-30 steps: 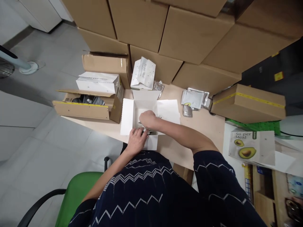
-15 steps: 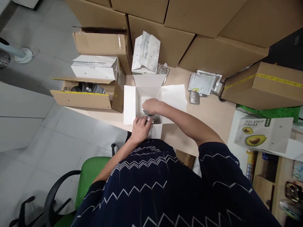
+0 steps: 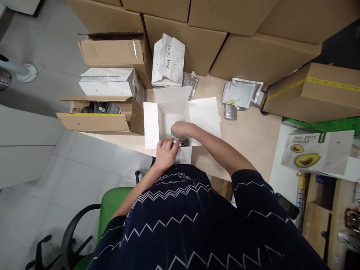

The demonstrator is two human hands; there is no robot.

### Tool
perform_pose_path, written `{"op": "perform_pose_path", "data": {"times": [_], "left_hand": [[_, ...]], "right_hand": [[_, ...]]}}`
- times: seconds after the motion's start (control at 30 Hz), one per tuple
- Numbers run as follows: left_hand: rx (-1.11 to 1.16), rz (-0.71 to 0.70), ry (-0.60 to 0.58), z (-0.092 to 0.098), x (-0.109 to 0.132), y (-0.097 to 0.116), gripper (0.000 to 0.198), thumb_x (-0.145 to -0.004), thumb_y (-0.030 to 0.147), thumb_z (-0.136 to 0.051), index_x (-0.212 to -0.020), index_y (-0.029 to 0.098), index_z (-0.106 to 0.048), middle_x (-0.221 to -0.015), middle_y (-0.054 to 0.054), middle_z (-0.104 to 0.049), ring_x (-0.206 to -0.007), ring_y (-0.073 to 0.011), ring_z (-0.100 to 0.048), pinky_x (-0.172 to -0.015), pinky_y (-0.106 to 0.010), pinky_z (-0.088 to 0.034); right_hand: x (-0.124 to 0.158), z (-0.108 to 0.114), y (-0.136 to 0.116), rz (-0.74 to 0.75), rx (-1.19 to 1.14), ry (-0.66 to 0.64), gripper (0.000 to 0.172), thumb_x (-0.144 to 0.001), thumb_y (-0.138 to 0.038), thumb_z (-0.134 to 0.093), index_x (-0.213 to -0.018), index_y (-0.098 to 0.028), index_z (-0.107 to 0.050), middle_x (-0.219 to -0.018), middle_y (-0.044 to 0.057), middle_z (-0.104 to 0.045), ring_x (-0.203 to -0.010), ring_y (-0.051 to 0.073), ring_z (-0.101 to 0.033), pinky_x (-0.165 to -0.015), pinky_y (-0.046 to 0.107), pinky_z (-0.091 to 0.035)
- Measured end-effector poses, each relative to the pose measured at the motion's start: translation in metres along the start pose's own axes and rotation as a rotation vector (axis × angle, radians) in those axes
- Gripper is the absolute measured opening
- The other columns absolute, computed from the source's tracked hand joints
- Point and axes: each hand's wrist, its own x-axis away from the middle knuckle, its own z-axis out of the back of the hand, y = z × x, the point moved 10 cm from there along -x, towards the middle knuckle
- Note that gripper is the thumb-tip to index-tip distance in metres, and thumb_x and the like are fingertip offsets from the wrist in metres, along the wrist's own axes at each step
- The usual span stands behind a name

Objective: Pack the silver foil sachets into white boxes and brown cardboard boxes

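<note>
An open white carton (image 3: pixel 173 110) stands on the table in front of me with its flaps spread. Silvery pouches (image 3: pixel 184 142), one with a white cap, lie inside along its near wall. My left hand (image 3: pixel 166 152) curls over the near rim at the left, fingertips beside the white cap. Reaching in from the right, my right hand (image 3: pixel 182 129) is down inside the carton with its fingers bent and closed. Its fingertips point downward near the pouches, and what they hold is hidden.
Brown boxes (image 3: pixel 182 43) are stacked behind the table. At the left, a brown carton (image 3: pixel 95 122) holds dark pouches. White printed cartons (image 3: pixel 168 62) stand beyond. Flat pouches (image 3: pixel 239 94) lie at right, near an avocado-printed carton (image 3: pixel 315 153). A green chair (image 3: pixel 112 202) stands left.
My right hand has sunk slightly lower in the carton, and the grey edge under it shows less. My left hand stays on the near rim. The view has shifted a little.
</note>
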Motion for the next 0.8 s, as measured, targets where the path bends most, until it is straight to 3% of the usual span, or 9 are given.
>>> {"op": "perform_pose_path", "data": {"times": [0.13, 0.27, 0.43, 0.5, 0.6, 0.8], "left_hand": [[-0.012, -0.015, 0.037, 0.003, 0.0, 0.001, 0.038, -0.1, 0.03, -0.042, -0.133, 0.02, -0.058, -0.129, -0.014, -0.064, -0.114, -0.0264, -0.059, -0.105, -0.047, -0.033], [-0.016, -0.011, 0.031, 0.002, 0.0, 0.001, 0.038, -0.1, 0.031, -0.042, -0.134, 0.02, -0.057, -0.129, -0.014, -0.063, -0.114, -0.0267, -0.058, -0.106, -0.047, -0.033], [-0.005, 0.004, 0.007, 0.0, 0.0, -0.001, 0.04, -0.1, 0.032, -0.041, -0.137, 0.021, -0.054, -0.133, -0.014, -0.061, -0.118, -0.0267, -0.057, -0.107, -0.047, -0.033], [-0.003, 0.016, -0.004, 0.0, 0.0, -0.002, 0.042, -0.101, 0.033, -0.04, -0.139, 0.018, -0.052, -0.134, -0.016, -0.06, -0.118, -0.0266, -0.057, -0.108, -0.047, -0.034], [-0.001, 0.046, -0.025, 0.0, -0.001, -0.003, 0.045, -0.101, 0.033, -0.04, -0.14, 0.014, -0.049, -0.137, -0.02, -0.057, -0.122, -0.028, -0.056, -0.107, -0.047, -0.036], [0.002, 0.064, -0.051, 0.007, -0.01, -0.001, 0.054, -0.099, 0.031, -0.042, -0.148, 0.008, -0.038, -0.15, -0.027, -0.042, -0.14, -0.0336, -0.041, -0.11, -0.05, -0.038]], "right_hand": [[-0.004, 0.011, -0.011, 0.053, -0.021, 0.061, 0.031, -0.084, -0.012, -0.059, -0.111, -0.007, -0.074, -0.11, 0.019, -0.072, -0.096, 0.026, -0.068, -0.072, 0.029, -0.044], [-0.014, 0.008, -0.02, 0.11, -0.097, -0.003, 0.034, -0.094, -0.026, -0.052, -0.112, -0.007, -0.074, -0.109, 0.019, -0.072, -0.095, 0.026, -0.066, -0.077, 0.031, -0.047], [-0.018, -0.004, 0.0, 0.07, -0.585, -0.096, 0.067, -0.101, -0.057, -0.026, -0.125, -0.008, -0.065, -0.122, 0.019, -0.066, -0.082, 0.02, -0.068, -0.071, 0.027, -0.053], [-0.019, -0.008, 0.015, -0.005, -0.731, -0.1, 0.069, -0.101, -0.06, -0.023, -0.131, -0.01, -0.06, -0.13, 0.018, -0.062, -0.078, 0.018, -0.069, -0.068, 0.027, -0.054], [-0.023, -0.014, 0.024, -0.062, -0.731, -0.127, 0.063, -0.101, -0.054, -0.028, -0.132, -0.008, -0.057, -0.132, 0.02, -0.06, -0.072, 0.018, -0.07, -0.066, 0.029, -0.056], [-0.037, -0.016, 0.019, -0.005, -0.623, -0.169, 0.065, -0.097, -0.055, -0.041, -0.131, -0.002, -0.058, -0.123, 0.024, -0.062, -0.07, 0.024, -0.071, -0.065, 0.036, -0.058]]}}
